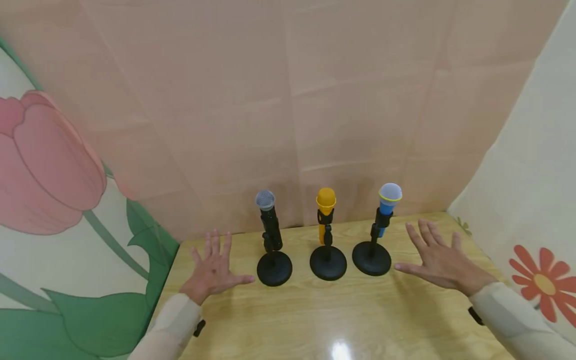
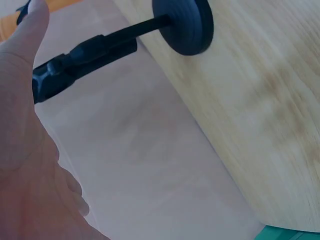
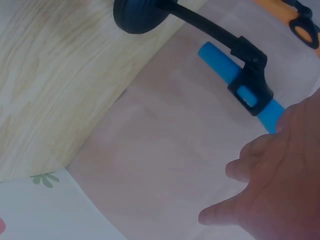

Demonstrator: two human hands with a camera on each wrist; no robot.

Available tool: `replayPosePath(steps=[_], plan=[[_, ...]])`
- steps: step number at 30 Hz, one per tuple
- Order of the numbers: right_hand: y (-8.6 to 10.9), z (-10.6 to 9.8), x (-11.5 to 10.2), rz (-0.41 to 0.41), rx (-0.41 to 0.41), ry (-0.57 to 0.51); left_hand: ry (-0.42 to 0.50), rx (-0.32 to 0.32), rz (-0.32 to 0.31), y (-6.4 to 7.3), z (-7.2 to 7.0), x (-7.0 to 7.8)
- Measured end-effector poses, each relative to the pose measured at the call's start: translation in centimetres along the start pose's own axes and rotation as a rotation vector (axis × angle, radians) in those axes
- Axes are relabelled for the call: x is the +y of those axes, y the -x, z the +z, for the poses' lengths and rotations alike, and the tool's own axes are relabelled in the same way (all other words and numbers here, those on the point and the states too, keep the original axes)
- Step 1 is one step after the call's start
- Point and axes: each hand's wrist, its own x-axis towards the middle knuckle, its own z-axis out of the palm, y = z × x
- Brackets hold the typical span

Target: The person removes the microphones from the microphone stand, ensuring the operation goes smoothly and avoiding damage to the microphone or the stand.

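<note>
Left hand: the left hand [image 1: 215, 270] lies spread, palm down, fingers straight and apart, over the tabletop [image 1: 315, 320], holding nothing; its thumb tip is just beside the round base of the black microphone [image 1: 270, 225], at about 9 o'clock of that base.
Right hand: the right hand [image 1: 438, 260] is spread too, fingers fanned and empty, at 3 o'clock of the blue microphone [image 1: 387, 205]; thumb near its base, not touching.
Microphones: three stand upright in a row near the tabletop's far edge, each on a black stand with a round base; the yellow microphone [image 1: 326, 212] stands between the other two.
Backdrop: a pink cloth [image 1: 288, 110] hangs at 12 o'clock behind the row.
</note>
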Motion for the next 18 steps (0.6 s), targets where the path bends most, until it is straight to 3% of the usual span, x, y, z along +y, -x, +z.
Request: replayPosePath(steps=[6, 14, 18], plan=[[-0.4, -0.1, -0.4, -0.024, 0.018, 0.008, 0.016, 0.020, 0.019, -0.7, 0.0, 0.7], [-0.8, 0.1, -1.4, -0.052, 0.012, -0.111, 0.025, -0.003, 0.016, -0.8, 0.3, 1.1], [-1.0, 0.1, -1.8, -0.072, 0.027, -0.113, 0.028, -0.003, 0.021, -0.9, 0.3, 1.2]])
